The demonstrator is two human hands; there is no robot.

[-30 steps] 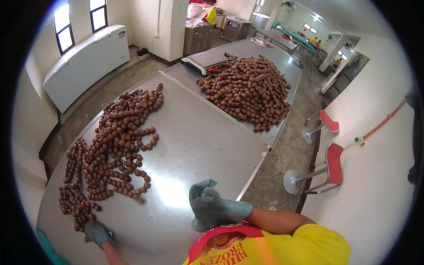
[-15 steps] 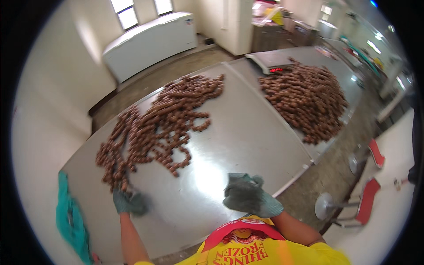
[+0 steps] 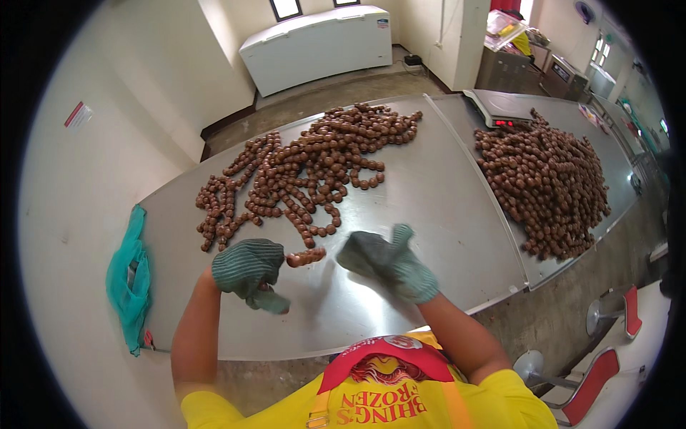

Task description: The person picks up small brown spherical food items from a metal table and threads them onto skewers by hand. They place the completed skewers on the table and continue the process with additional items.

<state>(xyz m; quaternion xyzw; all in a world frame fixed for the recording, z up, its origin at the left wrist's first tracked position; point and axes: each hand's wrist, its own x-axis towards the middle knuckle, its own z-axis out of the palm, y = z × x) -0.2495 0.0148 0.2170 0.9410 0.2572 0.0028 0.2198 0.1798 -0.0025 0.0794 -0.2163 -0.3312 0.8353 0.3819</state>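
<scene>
Both my hands wear grey-green knitted gloves. My left hand is curled closed over the metal table, in front of the left pile. A short string of small, round brown sausages sticks out beside its knuckles, slightly blurred; the grip itself is hidden by the glove. To the right, my right hand reaches over the table with fingers stretched out and thumb apart, holding nothing I can see. Beyond both hands lies a loose pile of linked sausages, its loops spread toward me.
A denser sausage heap covers the right table section, beside a scale with red digits. Teal netting hangs at the left table edge. A white chest freezer stands behind. Red-backed chairs are at right.
My view has swung left. My left hand has moved from the pile's near left end toward the middle, with a short sausage string now beside it. My right hand has opened out its fingers.
</scene>
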